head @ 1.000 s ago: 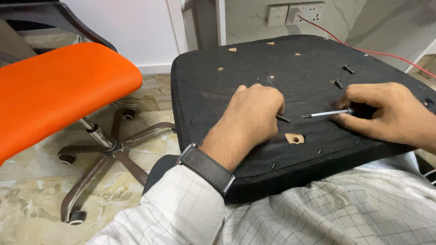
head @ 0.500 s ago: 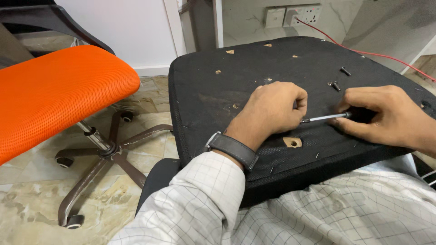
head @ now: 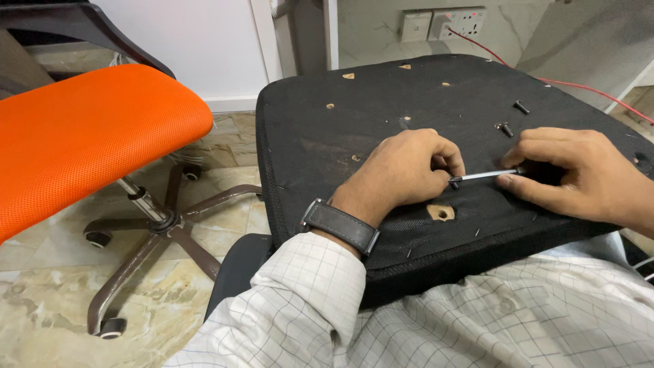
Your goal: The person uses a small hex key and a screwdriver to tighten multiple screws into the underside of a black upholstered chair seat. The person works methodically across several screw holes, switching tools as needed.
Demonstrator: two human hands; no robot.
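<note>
Screwdriver-like metal rod (head: pixel 485 176), one only, lies nearly flat across the upturned black seat base (head: pixel 327 146) on my lap, its tip toward nine o'clock. Two loose black screws (head: pixel 522 107) sit on the fabric at about one o'clock from it, one behind the other. I count one larger torn hole (head: pixel 441 212) showing wood at six o'clock from my left hand, and several smaller ones farther up.

My right hand (head: pixel 579 174) pinches the rod's far end between thumb and fingers, knuckles up. My left hand (head: pixel 409 169) is curled into a loose fist, palm down, fingertips pressed together at the rod's tip; whether they grip something small there I cannot tell. A dark watch (head: pixel 340 225) bands that wrist above a checked sleeve (head: pixel 300 307).

At nine o'clock stands one orange mesh chair (head: pixel 88 136) on a wheeled base over marbled floor tiles. At twelve o'clock two wall sockets (head: pixel 443 24) sit on the wall, with a red cable (head: pixel 579 85) trailing toward three.
</note>
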